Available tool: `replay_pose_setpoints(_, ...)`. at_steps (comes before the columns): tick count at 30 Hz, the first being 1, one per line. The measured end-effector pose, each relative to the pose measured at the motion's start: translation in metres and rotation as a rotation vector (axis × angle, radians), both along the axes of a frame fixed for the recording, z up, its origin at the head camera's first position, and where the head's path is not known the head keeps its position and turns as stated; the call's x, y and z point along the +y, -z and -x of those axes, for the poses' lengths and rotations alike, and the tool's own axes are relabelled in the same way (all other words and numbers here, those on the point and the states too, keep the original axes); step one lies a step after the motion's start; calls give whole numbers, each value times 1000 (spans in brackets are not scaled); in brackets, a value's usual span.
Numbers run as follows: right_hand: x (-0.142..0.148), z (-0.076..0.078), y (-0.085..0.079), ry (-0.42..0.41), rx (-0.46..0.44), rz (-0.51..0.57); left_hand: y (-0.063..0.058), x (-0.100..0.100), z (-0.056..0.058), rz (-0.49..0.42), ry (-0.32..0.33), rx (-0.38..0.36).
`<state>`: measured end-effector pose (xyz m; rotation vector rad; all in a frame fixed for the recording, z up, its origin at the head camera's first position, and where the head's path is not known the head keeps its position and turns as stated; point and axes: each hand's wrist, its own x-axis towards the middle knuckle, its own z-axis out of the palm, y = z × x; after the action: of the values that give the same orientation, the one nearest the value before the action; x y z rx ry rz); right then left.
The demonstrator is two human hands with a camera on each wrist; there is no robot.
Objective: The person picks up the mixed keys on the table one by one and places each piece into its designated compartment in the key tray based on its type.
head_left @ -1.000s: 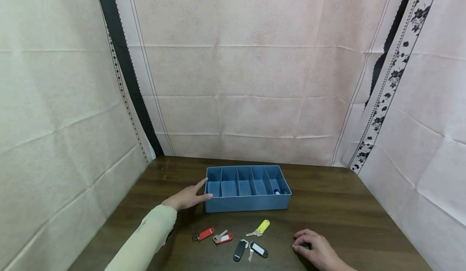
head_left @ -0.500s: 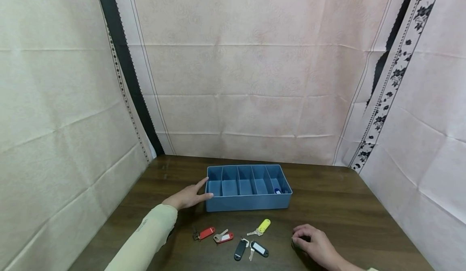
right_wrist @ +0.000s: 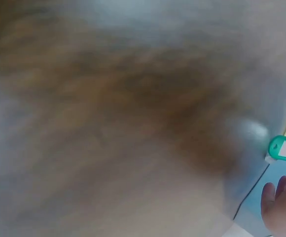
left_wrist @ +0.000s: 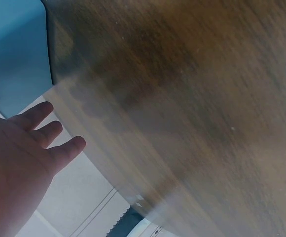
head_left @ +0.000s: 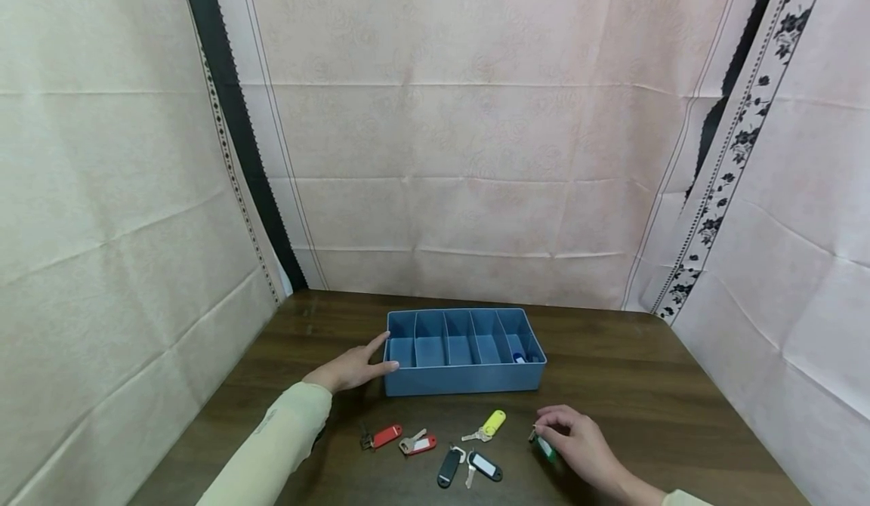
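A blue divided box (head_left: pixel 465 380) stands on the wooden table. At its left end is my left hand (head_left: pixel 350 368), thumb and index finger spread against the rim; the left wrist view shows the other fingers (left_wrist: pixel 66 150) extended beside its wall. My right hand (head_left: pixel 578 442), to the front right, pinches a green key tag (head_left: pixel 546 450) with a white label, raised over the table. In the right wrist view that tag sits by the right edge, above the hand (right_wrist: pixel 283 207). A small blue and white object (head_left: pixel 519 358) lies in the box's rightmost compartment.
In front of the box lie two red key tags (head_left: pixel 386 436), a yellow key tag (head_left: pixel 494 422) and two black key tags (head_left: pixel 485 466), with keys attached. Pale cloth (head_left: pixel 442 151) hangs behind the table and along both sides.
My right hand has moved up and left from the table with the green key tag, which now shows below its fingers. The left hand stays at the box.
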<state>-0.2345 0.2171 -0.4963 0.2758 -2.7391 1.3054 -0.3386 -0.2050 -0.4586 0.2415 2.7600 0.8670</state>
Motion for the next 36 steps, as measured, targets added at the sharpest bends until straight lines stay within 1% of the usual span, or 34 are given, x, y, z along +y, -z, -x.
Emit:
replay_pose_setpoints(4, -9, 5, -7, 21, 4, 61, 0, 0, 0, -5, 1, -2)
replay_pose_setpoints(10, -20, 14, -22, 51, 23, 163, 2, 0, 1, -8, 2, -5)
replay_pose_setpoints(20, -32, 37, -46, 72, 61, 267, 2, 0, -1, -1, -7, -7)
replay_pose_setpoints(25, -37, 51, -53, 94, 72, 293, 3, -1, -1, -1, -11, -10)
replay_pose_setpoints(32, -46, 67, -61, 98, 81, 325, 3, 0, 0, -4, -22, -8)
replay_pose_setpoints(36, -51, 77, -64, 127, 73, 339, 1, 1, 0, -7, -22, -9)
